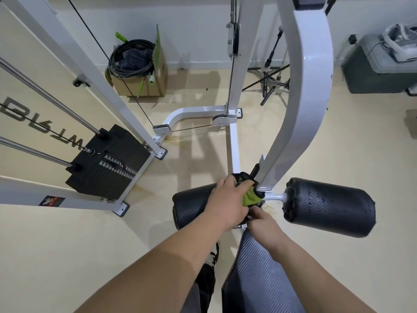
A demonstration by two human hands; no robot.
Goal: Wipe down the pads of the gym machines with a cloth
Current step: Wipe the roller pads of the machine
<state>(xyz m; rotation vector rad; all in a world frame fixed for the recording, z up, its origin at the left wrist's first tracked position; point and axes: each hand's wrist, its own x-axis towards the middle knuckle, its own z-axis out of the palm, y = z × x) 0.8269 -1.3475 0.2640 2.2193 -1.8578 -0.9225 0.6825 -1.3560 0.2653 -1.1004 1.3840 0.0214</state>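
Far left of the white curved arm (pixel 309 98), a pale panel (pixel 33 86) carries large dark letters that run reversed; W and T are plain among them. Lower down, a small red-and-black label (pixel 51 200) sits on the white frame, its print too small to read. Nearer the arm stands the black weight stack (pixel 106 161), and behind it a cardboard box (pixel 137 84) holding coiled cables (pixel 133 55).

At the arm's foot two black roller pads lie level on the same shaft, their long axes in a single line running left to right. The left roller pad (pixel 194 206) is partly covered by the left hand (pixel 228 197), whose fingers are clenched round the green cloth (pixel 249 196); the cloth sits bunched at that pad's inner end, touching the foot of the arm. Just below it the right hand (pixel 261 220) reaches to the same pad end; its fingers are hidden under the left hand, so whether they grasp anything cannot be told. A grey seat pad (pixel 259 274) lies beneath the right forearm.

Right of the arm's foot is the right roller pad (pixel 329 206), untouched. Behind the arm stand a tripod stand (pixel 270 80) and, farther right, a grey bin (pixel 379 73).
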